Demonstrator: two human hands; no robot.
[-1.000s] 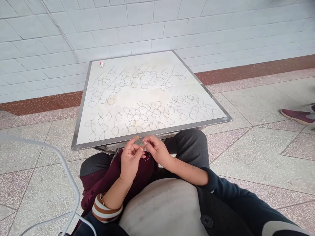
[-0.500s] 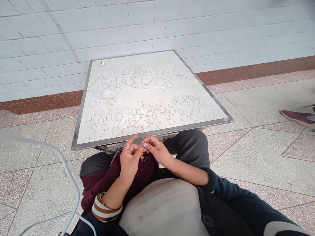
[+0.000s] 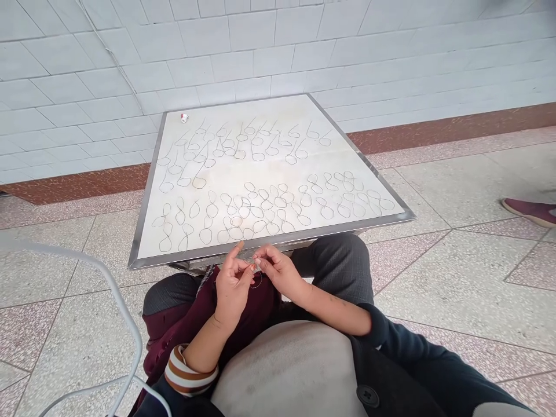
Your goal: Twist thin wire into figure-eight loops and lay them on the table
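A thin wire loop (image 3: 257, 285) hangs below my fingertips, over my lap at the table's front edge. My left hand (image 3: 233, 286) pinches it between thumb and fingers, with the index finger stretched out; that fingertip looks covered by something tan. Close beside it, my right hand (image 3: 280, 269) also pinches the wire, thumb against fingers. The two sets of fingertips nearly touch and hide the top of the loop. On the white table (image 3: 243, 171) lie several figure-eight wire pieces (image 3: 343, 205) in the near half. Several single loops with straight tails (image 3: 258, 152) lie in the far half.
A small white and red object (image 3: 185, 118) sits at the table's far left corner. The tiled wall (image 3: 252, 58) stands behind the table. A grey cable (image 3: 125, 313) curves at lower left. Another person's shoe (image 3: 527, 211) is on the floor at right.
The view has shifted slightly, so the table sits a little lower in it. Both hands keep their pinch on the wire, with only small finger movement.
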